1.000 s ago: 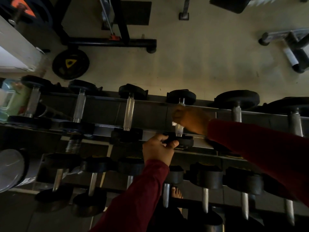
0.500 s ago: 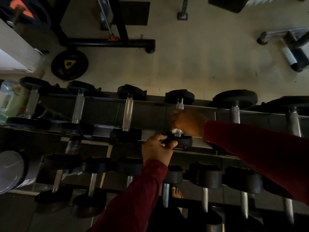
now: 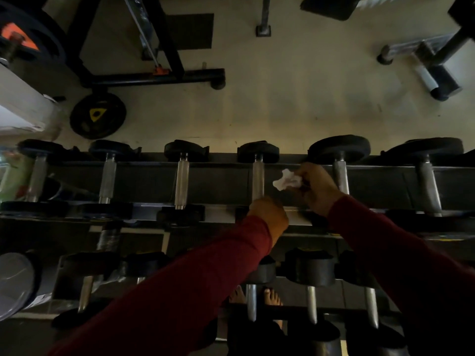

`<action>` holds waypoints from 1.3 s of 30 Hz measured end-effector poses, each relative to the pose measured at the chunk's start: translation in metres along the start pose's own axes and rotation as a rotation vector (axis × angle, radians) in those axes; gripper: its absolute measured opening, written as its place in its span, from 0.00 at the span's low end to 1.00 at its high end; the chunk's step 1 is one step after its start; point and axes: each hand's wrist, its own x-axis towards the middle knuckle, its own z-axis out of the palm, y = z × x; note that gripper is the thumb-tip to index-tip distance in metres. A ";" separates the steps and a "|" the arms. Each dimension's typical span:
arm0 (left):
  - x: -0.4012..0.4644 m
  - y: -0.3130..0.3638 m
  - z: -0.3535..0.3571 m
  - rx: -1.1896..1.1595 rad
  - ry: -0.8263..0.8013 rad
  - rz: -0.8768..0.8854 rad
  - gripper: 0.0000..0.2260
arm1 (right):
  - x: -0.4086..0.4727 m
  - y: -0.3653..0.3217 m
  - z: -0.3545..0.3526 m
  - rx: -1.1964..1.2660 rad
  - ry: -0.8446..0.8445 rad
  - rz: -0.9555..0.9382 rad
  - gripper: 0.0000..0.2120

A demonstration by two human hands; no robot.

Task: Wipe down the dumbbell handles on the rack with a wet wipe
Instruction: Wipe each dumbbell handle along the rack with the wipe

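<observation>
- Pale gym floor (image 3: 295, 98) fills the upper half of the head view, with a black weight plate (image 3: 98, 116) lying flat on it and dark bench frames beyond.
- Below it runs the dumbbell rack (image 3: 218, 181), two tiers of black-ended dumbbells with steel handles, all dimly lit.
- On the top tier the right hand (image 3: 317, 188), in a red sleeve, pinches a crumpled white wet wipe (image 3: 285, 181) between curled fingers; the wipe sits in the gap just right of one dumbbell handle (image 3: 258, 179), whether touching it I cannot tell.
- The left hand (image 3: 270, 218) is curled over the near end of that same dumbbell, hiding its black head.
- The next handle (image 3: 340, 177) stands just behind the right hand.
- Bare toes (image 3: 272, 296) show under the lower tier.
</observation>
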 end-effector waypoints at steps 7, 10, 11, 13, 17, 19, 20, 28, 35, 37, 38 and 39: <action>0.018 0.017 -0.008 0.032 -0.114 -0.024 0.18 | -0.004 0.003 -0.017 0.053 -0.093 0.072 0.22; -0.002 0.008 0.013 -0.100 0.065 -0.089 0.27 | -0.012 0.005 -0.014 -0.002 -0.120 0.040 0.16; -0.008 0.004 0.020 -0.158 0.105 -0.088 0.31 | -0.015 0.007 -0.012 -0.005 -0.131 0.036 0.13; -0.020 -0.001 0.031 -0.247 0.176 -0.090 0.35 | -0.016 0.009 -0.009 -0.008 -0.116 0.031 0.11; -0.032 -0.006 0.038 -0.409 0.288 -0.151 0.34 | -0.009 0.015 -0.002 -0.198 -0.055 -0.060 0.09; -0.032 -0.004 0.040 -0.431 0.320 -0.148 0.34 | 0.000 0.016 0.000 -0.298 0.053 -0.064 0.08; -0.031 -0.001 0.040 -0.414 0.325 -0.142 0.34 | 0.004 0.016 0.001 -0.315 0.080 -0.043 0.08; -0.019 0.005 0.062 -0.463 0.379 -0.120 0.32 | 0.007 0.011 0.003 -0.017 0.020 0.050 0.06; -0.030 -0.001 0.074 -0.846 0.418 -0.275 0.27 | 0.022 0.022 0.023 -0.463 0.019 -0.186 0.12; -0.035 0.007 0.071 -0.988 0.443 -0.371 0.27 | 0.026 0.025 0.029 -0.599 0.038 -0.325 0.14; -0.038 0.009 0.071 -1.067 0.484 -0.435 0.27 | 0.028 0.027 0.032 -0.656 0.045 -0.382 0.13; -0.041 0.009 0.071 -1.136 0.524 -0.501 0.26 | 0.029 0.029 0.035 -0.707 0.057 -0.425 0.11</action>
